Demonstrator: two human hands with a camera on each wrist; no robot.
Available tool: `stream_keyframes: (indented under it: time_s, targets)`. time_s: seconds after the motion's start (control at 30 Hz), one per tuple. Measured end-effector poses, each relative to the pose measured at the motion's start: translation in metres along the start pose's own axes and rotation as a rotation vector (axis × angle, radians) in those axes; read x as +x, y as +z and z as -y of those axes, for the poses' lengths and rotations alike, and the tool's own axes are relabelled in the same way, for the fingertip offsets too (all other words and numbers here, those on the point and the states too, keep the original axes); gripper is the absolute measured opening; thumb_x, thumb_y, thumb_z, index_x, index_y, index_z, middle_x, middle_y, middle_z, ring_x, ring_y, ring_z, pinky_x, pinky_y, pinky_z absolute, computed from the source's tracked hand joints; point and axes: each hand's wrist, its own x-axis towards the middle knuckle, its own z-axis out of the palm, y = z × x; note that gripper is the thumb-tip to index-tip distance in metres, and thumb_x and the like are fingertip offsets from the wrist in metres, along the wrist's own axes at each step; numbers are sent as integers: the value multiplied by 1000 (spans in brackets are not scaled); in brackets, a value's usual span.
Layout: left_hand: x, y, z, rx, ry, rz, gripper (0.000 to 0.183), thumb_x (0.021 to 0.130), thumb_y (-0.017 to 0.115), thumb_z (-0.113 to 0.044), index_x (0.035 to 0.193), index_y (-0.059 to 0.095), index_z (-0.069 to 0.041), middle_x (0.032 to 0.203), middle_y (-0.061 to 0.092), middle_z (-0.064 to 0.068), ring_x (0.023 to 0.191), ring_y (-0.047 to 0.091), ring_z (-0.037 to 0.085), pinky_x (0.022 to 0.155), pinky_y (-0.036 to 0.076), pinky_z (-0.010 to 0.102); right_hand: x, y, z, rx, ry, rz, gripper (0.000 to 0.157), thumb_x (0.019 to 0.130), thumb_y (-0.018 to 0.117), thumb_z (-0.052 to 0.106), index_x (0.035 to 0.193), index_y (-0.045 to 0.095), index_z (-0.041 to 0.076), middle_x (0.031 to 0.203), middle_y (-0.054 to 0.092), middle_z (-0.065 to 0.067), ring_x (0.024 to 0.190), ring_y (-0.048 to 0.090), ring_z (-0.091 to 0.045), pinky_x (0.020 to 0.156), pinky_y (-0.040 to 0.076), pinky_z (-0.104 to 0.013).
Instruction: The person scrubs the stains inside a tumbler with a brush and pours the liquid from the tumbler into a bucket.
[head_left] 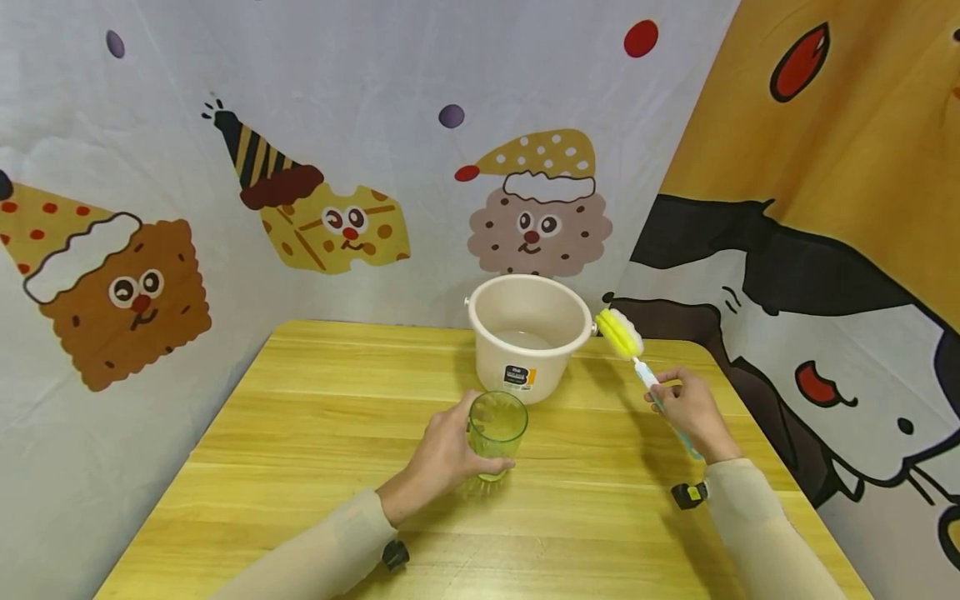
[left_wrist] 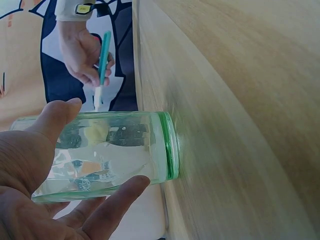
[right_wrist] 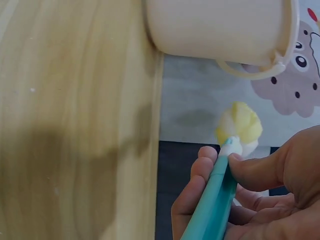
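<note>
A clear green drinking glass (head_left: 501, 427) stands upright, and my left hand (head_left: 444, 450) grips it round the side, thumb and fingers on opposite sides. In the left wrist view the base of the glass (left_wrist: 112, 155) is at the tabletop; whether it touches cannot be told. My right hand (head_left: 688, 410) holds a sponge bottle brush (head_left: 621, 335) by its white and teal handle. The yellow and white sponge head points up and away, just right of the bucket. In the right wrist view, thumb and fingers pinch the teal handle (right_wrist: 212, 200).
A cream bucket (head_left: 521, 367) with a label stands on the far part of the wooden table (head_left: 322, 433), just behind the glass. Water appears to lie at its bottom. A printed cartoon cloth (head_left: 360, 108) hangs behind the table and along its sides.
</note>
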Motion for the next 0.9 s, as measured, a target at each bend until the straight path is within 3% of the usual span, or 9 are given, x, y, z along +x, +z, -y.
stream_keyframes:
  time_s: [0.3, 0.6, 0.77, 0.9]
  targets:
    - [0, 1, 2, 11, 6, -4, 96, 73, 114, -30, 153, 62, -19, 144, 82, 5, 129, 82, 29, 109, 71, 46, 6, 13, -9, -45, 24, 44, 40, 122, 50, 7, 155, 48, -16, 137, 73, -39, 111, 80, -36, 85, 68, -36]
    - [0, 1, 1, 20, 12, -8, 96, 74, 114, -31, 154, 62, -20, 143, 83, 4, 128, 82, 28, 108, 71, 46, 7, 25, -11, -160, 51, 45, 42, 121, 48, 5, 157, 44, -17, 126, 74, -35, 96, 73, -32, 74, 59, -37]
    - [0, 0, 1, 15, -1, -5, 97, 74, 114, -31, 154, 62, -19, 144, 82, 4, 129, 82, 29, 108, 71, 46, 7, 29, -13, -271, 35, 24, 41, 114, 52, 2, 151, 48, -15, 122, 70, -36, 84, 65, -29, 68, 55, -35]
    - [0, 0, 0, 13, -13, -3, 97, 74, 114, -30, 155, 62, -20, 144, 82, 5, 130, 82, 29, 109, 71, 47, 7, 33, -12, -332, 32, 21, 44, 108, 55, -2, 150, 48, -14, 124, 68, -39, 88, 63, -34, 70, 55, -37]
